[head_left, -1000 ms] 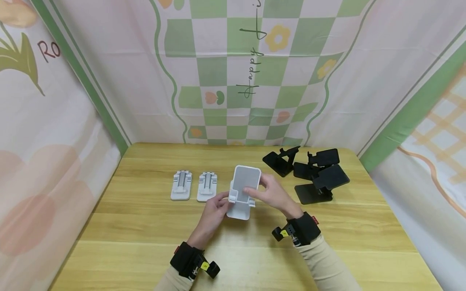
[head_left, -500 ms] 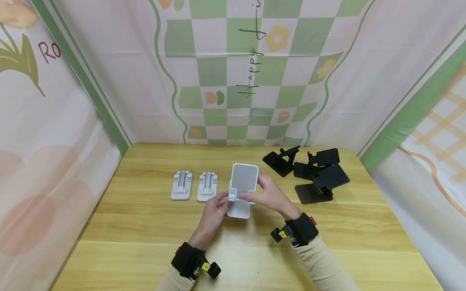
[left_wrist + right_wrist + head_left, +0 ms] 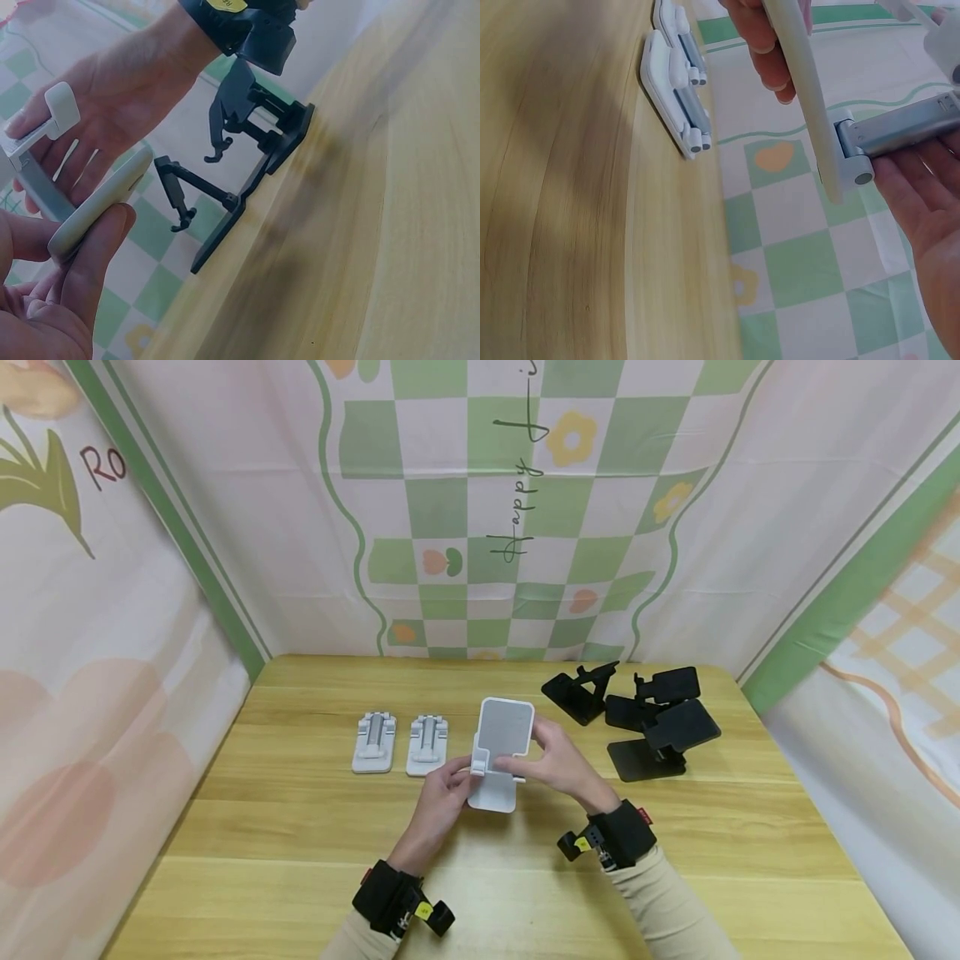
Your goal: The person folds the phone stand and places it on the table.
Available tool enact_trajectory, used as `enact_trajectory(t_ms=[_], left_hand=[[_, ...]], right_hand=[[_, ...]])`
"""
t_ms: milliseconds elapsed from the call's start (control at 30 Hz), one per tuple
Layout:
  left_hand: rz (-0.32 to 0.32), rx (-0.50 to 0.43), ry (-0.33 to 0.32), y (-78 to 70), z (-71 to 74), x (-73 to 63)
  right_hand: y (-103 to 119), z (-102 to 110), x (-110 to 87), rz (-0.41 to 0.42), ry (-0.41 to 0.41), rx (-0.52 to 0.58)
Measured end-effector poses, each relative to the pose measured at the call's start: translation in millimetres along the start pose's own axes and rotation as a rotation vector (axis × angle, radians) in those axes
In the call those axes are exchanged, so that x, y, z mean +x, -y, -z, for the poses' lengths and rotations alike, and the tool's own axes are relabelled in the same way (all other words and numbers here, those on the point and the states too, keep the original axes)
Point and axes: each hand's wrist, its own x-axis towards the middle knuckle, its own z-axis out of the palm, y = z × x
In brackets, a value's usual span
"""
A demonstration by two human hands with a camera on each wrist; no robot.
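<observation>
A white phone stand with a grey pad [image 3: 504,724] is held unfolded over the table in the head view. My left hand [image 3: 440,799] pinches its base plate [image 3: 105,199] between thumb and fingers. My right hand [image 3: 558,760] holds the upper part, thumb across the front and fingers behind. In the right wrist view, the silver hinged arm [image 3: 904,126] juts out from the base, with right-hand fingers [image 3: 911,180] against it. Two folded white phone stands, a left one [image 3: 374,742] and a right one [image 3: 427,745], lie flat to the left of my hands.
Several black phone stands are unfolded at the back right: one by itself [image 3: 579,695], others crowded together [image 3: 663,735]. The wooden table [image 3: 285,827] ends at a patterned cloth backdrop [image 3: 491,585], with cloth on both sides too.
The held stand's upper panel has shifted slightly left and turned a little, and my right hand moved left with it. Over the last half second almost nothing has moved.
</observation>
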Motion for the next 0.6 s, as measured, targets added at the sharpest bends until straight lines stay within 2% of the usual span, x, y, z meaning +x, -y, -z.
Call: enact_trajectory(t_ms=[600], left_hand=[[-0.008, -0.042, 0.036, 1.5, 1.2, -2.6]], right_hand=[[-2.9, -7.0, -1.7, -0.038, -0.068, -0.044]])
